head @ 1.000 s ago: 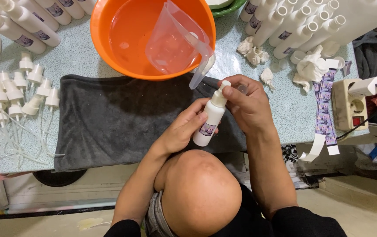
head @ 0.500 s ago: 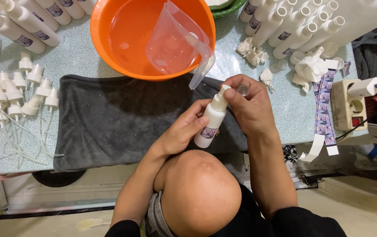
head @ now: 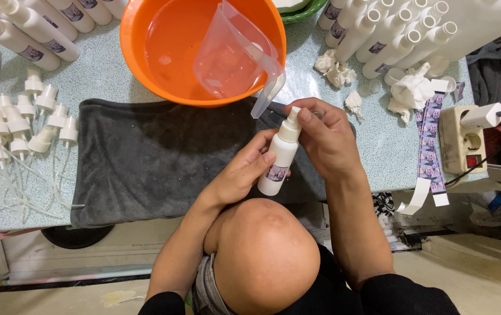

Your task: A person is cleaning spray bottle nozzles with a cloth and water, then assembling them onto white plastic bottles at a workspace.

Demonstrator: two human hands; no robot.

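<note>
Held in both hands, above the near edge of a grey towel (head: 145, 169): one small white spray bottle (head: 278, 158), tilted a little, with a small label low on its side. Gripped around the lower body by the left hand (head: 240, 175), fingers closed on it from the left. Pinched at the top by the right hand (head: 327, 140), thumb and fingers closed around the white spray head (head: 292, 119), which sat already on the neck; whether fully tightened, impossible to tell. Just beyond the hands, on the far part of the table (head: 104, 84): an orange basin (head: 145, 52) with clear liquid, and a clear plastic jug (head: 233, 55) leaning inside it, handle hanging over the near rim. To the left of the towel: a group of loose white spray heads (head: 23, 125) with long thin tubes, not mounted on any bottle. At the far left: capped white bottles (head: 29, 26) lying in a row. At the far right: open white bottles (head: 390, 35) without heads, plus crumpled white tissue (head: 410, 90), a strip of labels (head: 428, 140) hanging over the table edge, and a power socket block (head: 460, 140). Judged from this: part of the batch closed, the bottle in hand nearly finished, many heads and open bottles left to join.
</note>
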